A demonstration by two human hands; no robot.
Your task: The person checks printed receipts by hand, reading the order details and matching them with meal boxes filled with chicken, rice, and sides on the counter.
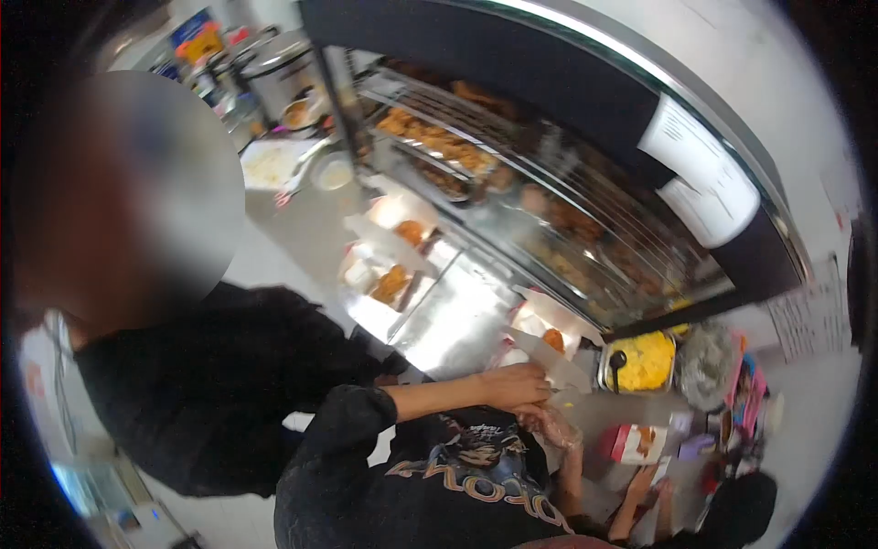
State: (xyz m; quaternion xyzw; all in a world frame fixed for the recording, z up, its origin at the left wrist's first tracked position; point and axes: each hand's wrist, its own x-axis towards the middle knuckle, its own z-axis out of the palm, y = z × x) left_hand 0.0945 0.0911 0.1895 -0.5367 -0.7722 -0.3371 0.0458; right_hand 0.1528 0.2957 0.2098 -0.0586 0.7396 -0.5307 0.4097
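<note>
Display case behind 3 open boxes; metal tray near.

Box looks crdbd, ctr shiny mtl, shirt matt cloth.

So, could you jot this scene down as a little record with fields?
Place: counter beside a food display cabinet
Left hand: looks bare, meeting the right one
Right hand: apparently in a clear plastic glove
Fingers: too blurred to tell whether they grip anything
Nearest box: open box with an orange-brown fried piece
Further along: second open box, third open box
Other side: metal tray of yellow food, black spoon in it
Nearby: person in black; another person's hands by a red-and-white box
</note>
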